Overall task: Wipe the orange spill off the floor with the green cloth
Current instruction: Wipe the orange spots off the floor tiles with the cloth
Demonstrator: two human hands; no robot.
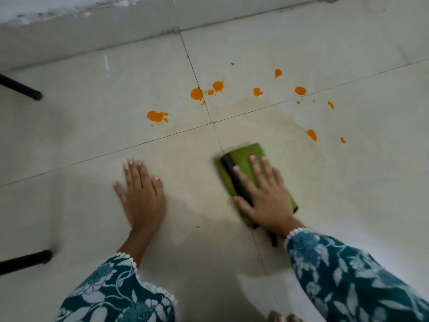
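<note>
Folded rectangular green cloth (241, 156) with a black strip lies flat on the glossy pale tiled floor (92, 135) at 4 o'clock, right hand (267, 194) pressed on it, fingers (255, 168) spread flat. Left hand (141, 196) rests flat on bare tile, fingers splayed, gripping nothing. About ten round wet orange spill blobs (196, 94) scattered from 12 to 2 o'clock, apart from the cloth; two black tubular furniture legs (23, 88) at 9 o'clock.

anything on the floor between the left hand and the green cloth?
No. In the head view, only bare tile with a faint smear separates the left hand from the green cloth under the right hand.
</note>
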